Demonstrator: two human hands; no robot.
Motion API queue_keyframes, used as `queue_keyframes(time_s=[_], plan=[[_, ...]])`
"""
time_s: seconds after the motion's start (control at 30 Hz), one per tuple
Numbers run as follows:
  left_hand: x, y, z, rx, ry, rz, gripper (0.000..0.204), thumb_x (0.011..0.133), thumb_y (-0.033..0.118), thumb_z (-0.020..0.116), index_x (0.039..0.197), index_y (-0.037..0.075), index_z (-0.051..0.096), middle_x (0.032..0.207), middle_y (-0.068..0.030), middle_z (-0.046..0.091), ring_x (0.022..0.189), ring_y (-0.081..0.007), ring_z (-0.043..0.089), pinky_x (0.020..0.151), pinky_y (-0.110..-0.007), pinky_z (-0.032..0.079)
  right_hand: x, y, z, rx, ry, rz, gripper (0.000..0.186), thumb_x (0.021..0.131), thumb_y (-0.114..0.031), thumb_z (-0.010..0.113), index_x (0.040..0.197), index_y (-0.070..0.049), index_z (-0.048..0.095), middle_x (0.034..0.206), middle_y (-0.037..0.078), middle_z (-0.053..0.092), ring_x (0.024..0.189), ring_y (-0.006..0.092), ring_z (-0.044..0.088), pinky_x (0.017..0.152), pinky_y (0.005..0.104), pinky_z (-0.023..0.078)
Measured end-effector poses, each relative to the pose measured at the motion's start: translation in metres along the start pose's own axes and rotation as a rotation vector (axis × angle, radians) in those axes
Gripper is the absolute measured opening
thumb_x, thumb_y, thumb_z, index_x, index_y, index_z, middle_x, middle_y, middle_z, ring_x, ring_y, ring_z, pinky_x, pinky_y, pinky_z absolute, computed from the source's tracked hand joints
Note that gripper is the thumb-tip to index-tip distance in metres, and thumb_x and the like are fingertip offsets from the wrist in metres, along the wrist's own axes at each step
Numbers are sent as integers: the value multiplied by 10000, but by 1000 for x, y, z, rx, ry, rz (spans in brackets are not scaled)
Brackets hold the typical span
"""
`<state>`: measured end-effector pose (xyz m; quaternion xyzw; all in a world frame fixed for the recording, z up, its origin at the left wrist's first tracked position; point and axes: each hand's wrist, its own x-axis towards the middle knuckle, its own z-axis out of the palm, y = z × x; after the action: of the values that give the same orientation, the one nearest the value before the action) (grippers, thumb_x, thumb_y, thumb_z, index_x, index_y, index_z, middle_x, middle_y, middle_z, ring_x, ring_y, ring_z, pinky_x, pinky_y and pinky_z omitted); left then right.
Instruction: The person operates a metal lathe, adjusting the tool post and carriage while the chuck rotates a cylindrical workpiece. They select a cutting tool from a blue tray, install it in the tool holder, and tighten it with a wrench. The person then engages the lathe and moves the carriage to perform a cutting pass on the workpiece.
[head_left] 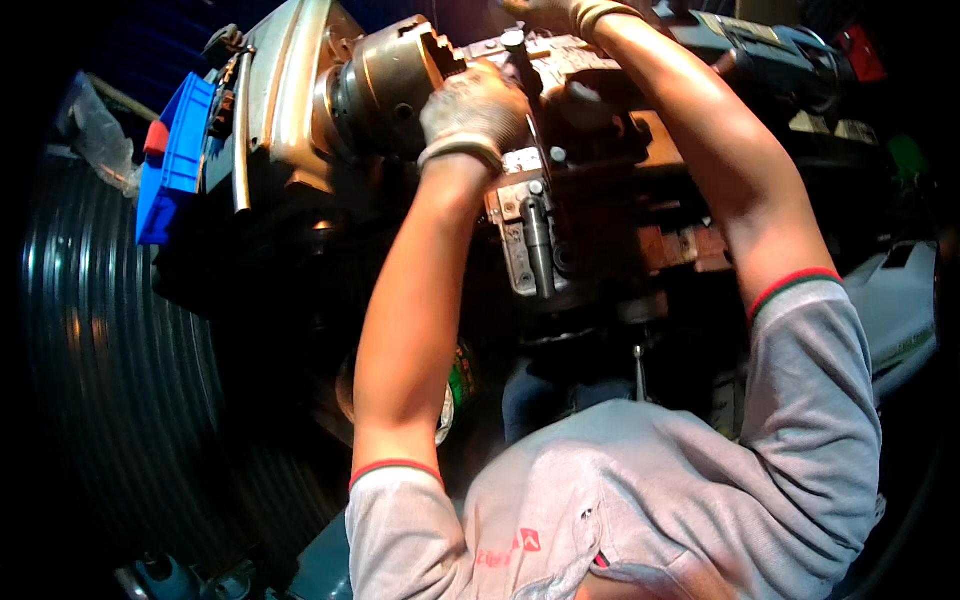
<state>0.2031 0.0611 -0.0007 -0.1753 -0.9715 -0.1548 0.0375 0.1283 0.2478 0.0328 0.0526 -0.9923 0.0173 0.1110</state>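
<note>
My left hand (475,112), in a pale, soiled work glove, is between the lathe chuck (385,75) and the tool post (528,160). Its fingers curl in close to the chuck's stepped jaws; whatever they grip is hidden behind the glove. At the top edge is my right hand (550,8), also gloved and partly cut off by the frame, beyond the tool post. How its fingers are set does not show. A dark cylindrical tool handle (538,245) lies along the near part of the metal slide, and a dark upright knob (514,42) stands beside my left hand.
The lathe headstock (285,90) is at the left, with a blue plastic bin (175,165) beside it. Corrugated dark sheeting (110,310) lines the far left. A lever with a ball end (639,365) stands in front of my body. Dark shadow covers much of the machine's lower part.
</note>
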Motion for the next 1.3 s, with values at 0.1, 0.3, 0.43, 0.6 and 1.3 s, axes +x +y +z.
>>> queue_keyframes(time_s=[0.1,0.3,0.43,0.6,1.3], plan=[[-31,-3,-11,-234,-144,-56,441,975,372,463,1184,-7,552,1084,-289,661,1044,-418,646,930,-475,503,-20,-54,-8,-40,327,139,535,888,-549,566,963,-45,731,996,175,718,965,339,679,856,441,532],[-78,0,34,-579,4,249,526,915,400,653,1209,-30,578,1007,-224,691,948,-366,676,864,-423,520,-42,-45,-28,395,-409,-134,292,697,-304,780,771,-28,724,717,116,691,634,212,638,621,333,507],[-87,-41,69,-979,14,-84,310,937,249,676,1119,-1,666,914,-53,674,730,-108,629,675,-267,520,-26,-51,-25,353,-564,-294,120,747,-151,703,812,-51,718,675,62,665,596,208,608,572,372,485],[-27,-61,99,-1331,3,-5,367,944,227,654,1248,33,592,1128,-114,678,1043,-182,632,921,-302,487,-87,-24,-59,130,-133,-294,187,825,-221,663,936,-81,717,791,62,694,701,198,647,626,333,511],[12,-64,100,-1535,-79,278,168,923,33,616,1086,25,573,1132,-162,633,848,-160,649,609,-268,524,-433,60,134,1762,325,1303,313,907,-213,697,1114,17,647,766,4,578,561,59,488,478,169,405]])
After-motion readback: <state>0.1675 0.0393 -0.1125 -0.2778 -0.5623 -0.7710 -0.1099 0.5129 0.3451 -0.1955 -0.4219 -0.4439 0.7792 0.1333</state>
